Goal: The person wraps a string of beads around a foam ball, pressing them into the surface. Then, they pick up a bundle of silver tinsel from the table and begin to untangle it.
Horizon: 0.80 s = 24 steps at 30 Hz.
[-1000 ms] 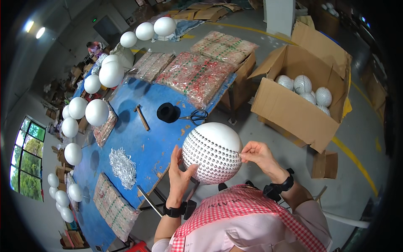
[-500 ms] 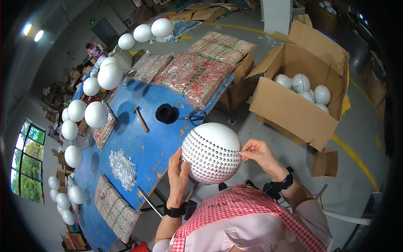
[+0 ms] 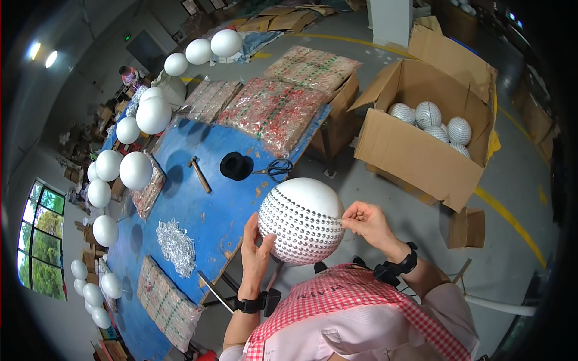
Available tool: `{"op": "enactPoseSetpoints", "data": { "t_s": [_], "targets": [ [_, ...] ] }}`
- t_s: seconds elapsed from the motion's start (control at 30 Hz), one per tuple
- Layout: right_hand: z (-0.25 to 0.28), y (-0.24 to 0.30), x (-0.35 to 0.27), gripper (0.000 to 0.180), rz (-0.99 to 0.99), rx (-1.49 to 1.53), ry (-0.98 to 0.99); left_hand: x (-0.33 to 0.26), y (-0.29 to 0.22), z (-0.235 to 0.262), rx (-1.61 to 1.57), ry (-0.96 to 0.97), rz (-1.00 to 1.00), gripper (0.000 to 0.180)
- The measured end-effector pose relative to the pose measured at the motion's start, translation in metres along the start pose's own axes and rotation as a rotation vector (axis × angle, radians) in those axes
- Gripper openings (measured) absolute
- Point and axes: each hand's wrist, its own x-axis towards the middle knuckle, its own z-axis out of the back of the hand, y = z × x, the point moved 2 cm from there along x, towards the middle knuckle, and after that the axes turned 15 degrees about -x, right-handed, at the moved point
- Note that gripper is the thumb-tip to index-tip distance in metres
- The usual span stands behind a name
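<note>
In front of my body is a large white foam ball (image 3: 304, 219), its lower and middle part wrapped in rows of silver beads and its top bare white. My left hand (image 3: 255, 256) holds the ball from the left, thumb on the beaded front and fingers along the side. At the ball's right edge my right hand (image 3: 370, 225) is closed in a pinch, where the uppermost bead row meets the fingertips. What shows there looks like the end of the bead strand, mostly hidden by the fingers.
The blue table (image 3: 211, 207) bears a hammer (image 3: 200, 174), a black round object (image 3: 235, 166), scissors (image 3: 276, 169), a silver bead pile (image 3: 176, 246) and plastic-wrapped packs (image 3: 268, 111). White balls (image 3: 136, 171) stand along its far side. A carton (image 3: 415, 157) at right holds beaded balls (image 3: 428, 114).
The view has shifted slightly. The ball stays between my hands with little visible movement; my left thumb rests a bit further onto its front, and my right fingers are still pinched at its edge.
</note>
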Motion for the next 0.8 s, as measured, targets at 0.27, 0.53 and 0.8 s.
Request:
{"op": "enactPoseSetpoints", "data": {
  "t_s": [0.27,0.53,0.8],
  "targets": [
    [-0.006,0.027,-0.004,0.022,0.527,-0.531,-0.199,0.002,0.001,0.003,0.095,-0.055,-0.013,0.061],
    [-0.005,0.033,-0.004,0.027,0.564,-0.641,-0.172,0.003,-0.053,-0.053,0.728,0.163,-0.526,0.065],
    [-0.005,0.053,-0.016,0.026,0.655,-0.817,-0.263,0.010,-0.047,-0.063,0.907,0.335,-0.473,0.042]
  ]
}}
